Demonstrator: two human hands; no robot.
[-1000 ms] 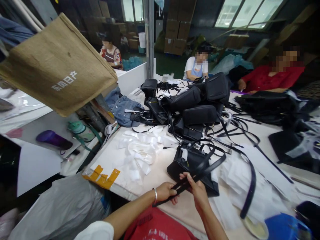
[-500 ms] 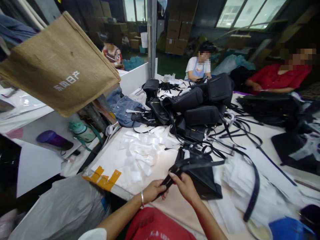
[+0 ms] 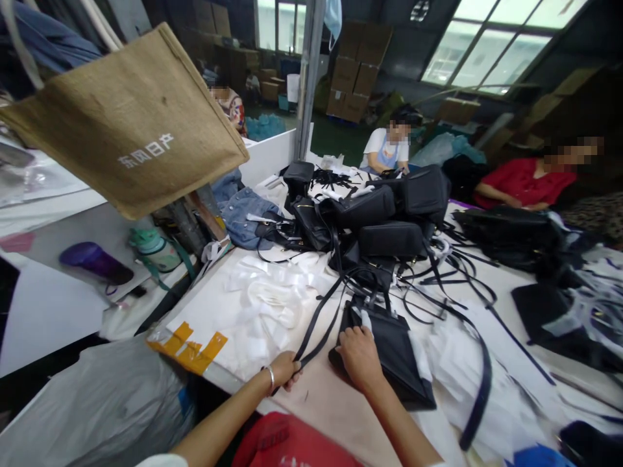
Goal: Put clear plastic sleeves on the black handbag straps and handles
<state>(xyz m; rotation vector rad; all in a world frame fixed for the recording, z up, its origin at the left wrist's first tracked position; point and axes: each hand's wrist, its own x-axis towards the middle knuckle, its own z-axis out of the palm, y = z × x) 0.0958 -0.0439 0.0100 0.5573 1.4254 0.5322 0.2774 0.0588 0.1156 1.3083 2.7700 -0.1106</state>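
Note:
A long black strap (image 3: pixel 318 316) runs up from my left hand (image 3: pixel 286 371), whose fingers are closed around it near the table's front edge. Its upper part loops toward the pile of bags. My right hand (image 3: pixel 359 355) is on a black handbag (image 3: pixel 396 353) lying before me, with curled fingers gripping its left side beside a white-wrapped part (image 3: pixel 365 319). The fingertips are partly hidden. White wrapping also lines the handbag's right side.
Behind the handbag rises a pile of black bags (image 3: pixel 392 240) with tangled straps. White wrapping sheets (image 3: pixel 270 298) lie left, more white sheets (image 3: pixel 467 363) right. A jute bag (image 3: pixel 131 123) hangs at upper left. Orange tape (image 3: pixel 204 353) marks the table corner. Several people sit beyond.
My right hand has let go of the strap and moved onto the handbag. My left hand has drawn the strap slightly left, and it now stretches out long. The view has shifted.

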